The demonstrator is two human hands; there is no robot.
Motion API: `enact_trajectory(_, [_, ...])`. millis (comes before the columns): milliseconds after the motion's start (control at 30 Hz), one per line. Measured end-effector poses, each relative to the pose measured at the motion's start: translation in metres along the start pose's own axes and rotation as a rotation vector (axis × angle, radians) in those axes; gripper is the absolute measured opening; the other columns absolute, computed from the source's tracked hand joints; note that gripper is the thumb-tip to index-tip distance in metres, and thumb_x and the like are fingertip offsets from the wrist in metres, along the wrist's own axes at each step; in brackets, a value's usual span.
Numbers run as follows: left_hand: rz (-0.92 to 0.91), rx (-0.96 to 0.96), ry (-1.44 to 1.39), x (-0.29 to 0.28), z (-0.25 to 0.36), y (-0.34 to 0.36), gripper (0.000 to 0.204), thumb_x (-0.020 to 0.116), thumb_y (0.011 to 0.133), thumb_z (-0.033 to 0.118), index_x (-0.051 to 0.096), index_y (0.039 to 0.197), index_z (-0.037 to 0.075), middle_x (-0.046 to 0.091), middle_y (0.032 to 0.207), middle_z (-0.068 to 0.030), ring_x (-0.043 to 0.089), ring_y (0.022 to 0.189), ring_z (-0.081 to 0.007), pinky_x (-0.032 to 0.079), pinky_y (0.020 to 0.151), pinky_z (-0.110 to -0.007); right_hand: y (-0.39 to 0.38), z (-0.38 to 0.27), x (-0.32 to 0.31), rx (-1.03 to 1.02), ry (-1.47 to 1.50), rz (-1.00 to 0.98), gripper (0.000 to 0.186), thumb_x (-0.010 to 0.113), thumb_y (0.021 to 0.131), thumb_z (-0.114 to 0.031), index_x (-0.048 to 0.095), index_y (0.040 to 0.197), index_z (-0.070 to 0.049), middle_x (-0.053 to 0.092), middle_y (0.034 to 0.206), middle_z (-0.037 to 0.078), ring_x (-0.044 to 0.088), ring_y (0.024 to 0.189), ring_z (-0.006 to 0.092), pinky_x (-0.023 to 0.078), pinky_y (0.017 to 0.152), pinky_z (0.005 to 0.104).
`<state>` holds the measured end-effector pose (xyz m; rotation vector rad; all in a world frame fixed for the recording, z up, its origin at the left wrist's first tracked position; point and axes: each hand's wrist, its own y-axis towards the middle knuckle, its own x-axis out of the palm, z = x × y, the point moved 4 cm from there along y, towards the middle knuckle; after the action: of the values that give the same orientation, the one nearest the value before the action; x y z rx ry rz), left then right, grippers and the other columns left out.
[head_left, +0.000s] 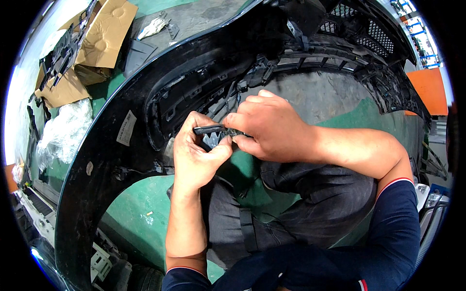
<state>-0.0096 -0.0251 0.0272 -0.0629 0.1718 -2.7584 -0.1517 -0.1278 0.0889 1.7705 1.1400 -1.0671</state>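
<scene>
The left hand (196, 153) pinches a slim black plastic-handled tool (209, 129) against a small dark metallic clip (233, 132), which the right hand (272, 128) grips at the fingertips. This looks like fitting or prising the clip; next likely needs steady leverage. Both are held over the lap, inside the curved glossy black car bumper (111, 97).
</scene>
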Motion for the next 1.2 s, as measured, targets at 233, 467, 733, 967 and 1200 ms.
enact_trajectory(233, [-0.162,0.157,-0.021,-0.006,-0.007,0.004,0.045,0.089,0.074,0.005,0.058,0.107,0.004,0.061,0.102,-0.0024,0.060,0.094,-0.0120,0.049,0.086,-0.029,-0.001,0.006,0.002,0.006,0.027,-0.004,0.022,0.075,0.081,-0.021,0.072,0.100,-0.010,0.069,0.083,0.010,0.070,0.088,0.0312,0.049,0.081,0.0464])
enact_trajectory(467, [-0.211,0.005,-0.069,-0.008,-0.012,0.003,0.061,0.101,0.069,0.011,0.060,0.114,0.004,0.066,0.107,-0.0033,0.063,0.098,-0.0125,0.052,0.089,-0.030,0.000,0.008,0.002,-0.006,0.032,0.005,0.022,0.075,0.080,-0.021,0.072,0.100,-0.011,0.069,0.083,0.009,0.070,0.088,0.0311,0.049,0.081,0.0461])
enact_trajectory(733, [-0.231,-0.017,0.003,-0.008,-0.021,0.007,0.056,0.102,0.069,0.011,0.063,0.110,0.006,0.067,0.094,0.0018,0.061,0.090,-0.0079,0.052,0.079,-0.027,-0.006,0.014,0.006,-0.015,0.022,-0.053,0.036,0.082,0.078,-0.023,0.071,0.110,-0.010,0.065,0.090,0.008,0.066,0.090,0.0302,0.049,0.081,0.0443])
enact_trajectory(967, [-0.239,-0.061,-0.157,-0.005,-0.023,0.007,0.055,0.103,0.068,0.008,0.063,0.107,0.008,0.065,0.094,0.0027,0.060,0.089,-0.0048,0.051,0.077,-0.025,-0.003,0.009,0.002,-0.036,0.028,0.010,0.026,0.077,0.082,-0.027,0.072,0.104,-0.014,0.070,0.087,0.008,0.071,0.092,0.0299,0.050,0.083,0.0455])
enact_trajectory(1200, [-0.215,-0.010,-0.017,-0.006,-0.019,0.004,0.058,0.105,0.066,0.013,0.064,0.107,0.005,0.065,0.098,0.0020,0.059,0.087,-0.0075,0.052,0.078,-0.027,-0.002,0.010,0.006,-0.031,0.002,-0.063,0.029,0.078,0.080,-0.026,0.072,0.106,-0.015,0.071,0.090,0.007,0.071,0.094,0.0292,0.052,0.084,0.0467])
